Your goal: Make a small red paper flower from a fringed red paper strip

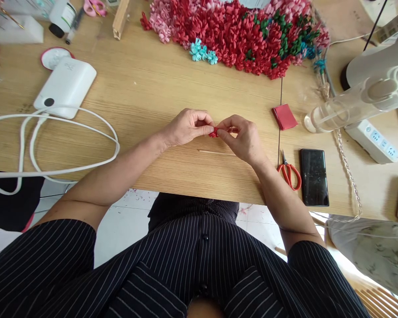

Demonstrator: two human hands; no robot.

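Observation:
Between my two hands is a small red flower [213, 132], much like the red ones heaped at the back of the table. My left hand [190, 126] pinches it from the left with thumb and forefinger. From the right, my right hand [240, 134] grips its other side the same way, and the fingers cover much of it. A thin wooden stick [215, 152] lies on the table just below, its right end running under my right hand. Red-handled scissors [289, 173] rest beside my right forearm, and a folded red piece of material [285, 117] lies farther right.
A pile of red, pink, green and blue flowers [225, 37] spreads along the back. On the left are a white device [66, 88] and its looped cable [96, 167]. To the right are a black phone [314, 176], a clear bottle [351, 108] and a power strip [373, 140].

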